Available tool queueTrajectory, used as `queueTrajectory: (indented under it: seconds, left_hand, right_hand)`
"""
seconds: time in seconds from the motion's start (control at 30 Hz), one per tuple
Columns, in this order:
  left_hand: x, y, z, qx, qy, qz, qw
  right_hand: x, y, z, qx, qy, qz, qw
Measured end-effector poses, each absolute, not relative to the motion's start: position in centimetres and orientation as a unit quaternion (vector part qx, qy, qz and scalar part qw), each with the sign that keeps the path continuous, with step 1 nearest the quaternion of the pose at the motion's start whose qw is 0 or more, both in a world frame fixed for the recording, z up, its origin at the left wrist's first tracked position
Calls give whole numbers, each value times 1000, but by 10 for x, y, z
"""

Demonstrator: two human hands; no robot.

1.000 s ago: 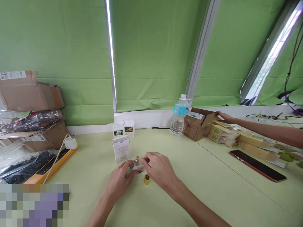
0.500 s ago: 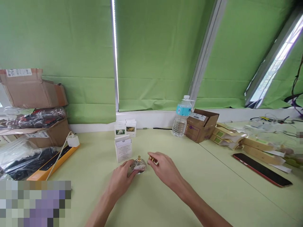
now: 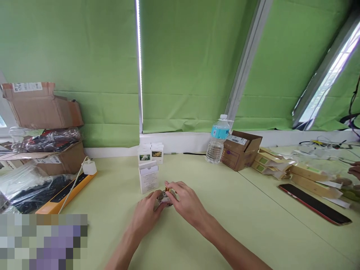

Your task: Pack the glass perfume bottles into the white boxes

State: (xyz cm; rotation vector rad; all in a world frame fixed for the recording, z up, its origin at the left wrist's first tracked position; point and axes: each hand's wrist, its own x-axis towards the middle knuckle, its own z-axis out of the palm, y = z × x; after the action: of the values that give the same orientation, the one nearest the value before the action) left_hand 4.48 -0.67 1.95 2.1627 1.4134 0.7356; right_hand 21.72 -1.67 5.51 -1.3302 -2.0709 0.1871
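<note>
A small rounded glass perfume bottle (image 3: 164, 199) stands on the pale green table (image 3: 202, 232). Its left side is gripped by my left hand (image 3: 146, 209), with fingers and thumb closed around the glass. My right hand (image 3: 187, 202) pinches a gold cap (image 3: 167, 189) at the top of the bottle, over the neck. Whether the cap is fully seated is hidden by the fingers. Just behind the bottle is an upright white carton (image 3: 149, 179) with its top flap open and printed text on its front.
Small white picture cartons (image 3: 151, 153) stand at the back. To their right are a water bottle (image 3: 216, 146) and an open brown box (image 3: 239, 152). A dark phone (image 3: 313, 203) lies at right; another person's hand (image 3: 354, 170) shows at the edge. An orange power strip (image 3: 66, 195) lies left.
My right hand has moved left, bringing the gold cap from beside the bottle onto its neck. My left hand still holds the bottle. Another person's hand has appeared at the far right.
</note>
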Motion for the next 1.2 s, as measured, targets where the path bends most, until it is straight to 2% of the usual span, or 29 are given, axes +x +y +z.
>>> queueTrajectory:
  seconds: [0.43,0.73,0.87,1.07,1.2]
  left_hand:
    - [44,-6,17,791,504,274,212]
    - [41,-8,19,793,499,286,202]
    - [33,-2,20,781,492,351,158]
    - [13,19,29,652,528,543,-31]
    - [4,37,26,687,520,505,50]
  right_hand:
    - [210,-17,47,-536,-768,59,345]
    - [230,-14,38,-532,-752,164,354]
    - [238,-6,36,-527,-746,231,335]
    - [235,1,30,-517,-736,296,321]
    - [234,-1,29,-516,-740,273,334]
